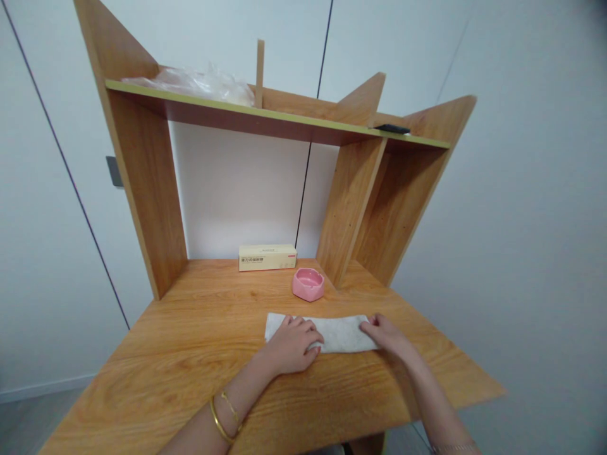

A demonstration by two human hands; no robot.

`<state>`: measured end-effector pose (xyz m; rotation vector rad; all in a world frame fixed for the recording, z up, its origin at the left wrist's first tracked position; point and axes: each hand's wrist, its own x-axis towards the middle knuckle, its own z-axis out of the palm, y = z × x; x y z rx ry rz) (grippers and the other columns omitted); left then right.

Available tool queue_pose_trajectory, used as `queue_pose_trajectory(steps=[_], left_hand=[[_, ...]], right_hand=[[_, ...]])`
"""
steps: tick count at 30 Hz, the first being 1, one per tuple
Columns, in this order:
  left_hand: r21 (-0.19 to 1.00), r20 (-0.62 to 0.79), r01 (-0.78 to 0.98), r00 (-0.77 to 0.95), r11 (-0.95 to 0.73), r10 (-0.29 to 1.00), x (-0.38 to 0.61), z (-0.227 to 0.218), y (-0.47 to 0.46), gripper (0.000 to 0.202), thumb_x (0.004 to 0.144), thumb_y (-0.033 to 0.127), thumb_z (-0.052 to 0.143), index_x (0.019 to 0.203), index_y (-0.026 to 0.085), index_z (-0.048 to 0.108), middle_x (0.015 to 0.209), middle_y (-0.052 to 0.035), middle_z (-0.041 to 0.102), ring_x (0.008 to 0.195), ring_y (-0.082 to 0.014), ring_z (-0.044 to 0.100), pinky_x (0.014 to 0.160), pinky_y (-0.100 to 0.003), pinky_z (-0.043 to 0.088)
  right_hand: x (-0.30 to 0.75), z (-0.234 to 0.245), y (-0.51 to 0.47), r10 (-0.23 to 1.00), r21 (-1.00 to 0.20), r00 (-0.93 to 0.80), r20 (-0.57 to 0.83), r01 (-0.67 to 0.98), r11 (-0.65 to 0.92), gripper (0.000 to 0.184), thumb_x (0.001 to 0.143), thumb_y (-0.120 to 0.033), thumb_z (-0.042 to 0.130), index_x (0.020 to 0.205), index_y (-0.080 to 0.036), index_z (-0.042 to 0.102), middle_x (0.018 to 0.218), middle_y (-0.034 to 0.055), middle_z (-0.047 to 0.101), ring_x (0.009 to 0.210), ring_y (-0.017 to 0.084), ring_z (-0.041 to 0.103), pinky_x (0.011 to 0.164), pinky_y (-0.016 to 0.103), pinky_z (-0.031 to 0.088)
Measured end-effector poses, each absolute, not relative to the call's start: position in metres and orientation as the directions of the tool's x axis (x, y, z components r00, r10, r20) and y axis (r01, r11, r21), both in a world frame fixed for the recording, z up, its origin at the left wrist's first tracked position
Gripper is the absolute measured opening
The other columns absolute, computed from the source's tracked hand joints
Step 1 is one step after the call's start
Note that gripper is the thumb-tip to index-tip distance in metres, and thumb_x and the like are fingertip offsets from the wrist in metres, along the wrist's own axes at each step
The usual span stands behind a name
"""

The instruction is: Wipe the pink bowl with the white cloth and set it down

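Note:
A pale grey cloth (344,333), folded into a long strip, lies flat across the wooden desk in front of me. My left hand (294,344) rests palm down over its left half, with the fingers slightly bent and a little apart on the fabric. At the strip's right end, my right hand (380,330) pinches the edge between thumb and fingers; the undersides of those fingers are hidden. Just beyond the cloth stands a pink faceted ashtray (308,285), touched by neither hand.
A cream-coloured carton (267,258) with printed lettering stands at the back of the desk (203,341). Wooden uprights carry a shelf (284,117) above, holding a clear plastic bag (199,85) and a flat black object (392,129). The desk's right edge slants towards the wall.

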<state>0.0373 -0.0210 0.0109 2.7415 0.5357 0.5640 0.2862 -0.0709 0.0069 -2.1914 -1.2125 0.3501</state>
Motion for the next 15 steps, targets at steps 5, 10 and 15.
queue_pose_trajectory(steps=[5, 10, 15], left_hand=[[0.395, 0.327, 0.294, 0.84, -0.87, 0.433, 0.036, 0.012, -0.022, 0.026, 0.077, 0.026, 0.049, 0.1, 0.027, 0.061, 0.097, -0.0062, 0.058, 0.092, -0.0244, 0.048, 0.084, -0.04, 0.028], [0.788, 0.39, 0.261, 0.489, -0.557, 0.78, 0.019, 0.011, 0.008, 0.025, 0.064, 0.008, 0.051, 0.076, 0.024, 0.065, 0.083, -0.0046, 0.061, 0.089, -0.0242, 0.049, 0.089, -0.04, 0.027], [0.902, 0.352, 0.188, 0.199, -0.388, 0.915, -0.017, 0.003, 0.044, 0.018, 0.062, 0.006, 0.053, 0.061, 0.022, 0.061, 0.071, -0.0036, 0.059, 0.082, -0.0228, 0.051, 0.088, -0.036, 0.031]], right_hand=[[0.246, 0.051, -0.054, 0.842, -0.54, 0.528, 0.11, 0.742, -0.396, 0.016, 0.065, -0.027, 0.052, 0.077, -0.018, 0.049, 0.067, 0.0025, 0.058, 0.064, 0.017, 0.054, 0.055, 0.025, 0.032], [0.161, 0.083, -0.035, 0.904, -0.326, 0.393, 0.169, 0.887, -0.325, 0.037, 0.072, -0.025, 0.049, 0.107, -0.015, 0.043, 0.09, 0.0131, 0.063, 0.084, 0.025, 0.059, 0.063, 0.03, 0.036], [0.087, 0.063, -0.022, 0.971, -0.377, 0.222, 0.085, 0.91, -0.175, 0.04, 0.073, -0.023, 0.052, 0.11, -0.012, 0.042, 0.094, 0.0176, 0.064, 0.088, 0.028, 0.059, 0.068, 0.034, 0.039]])
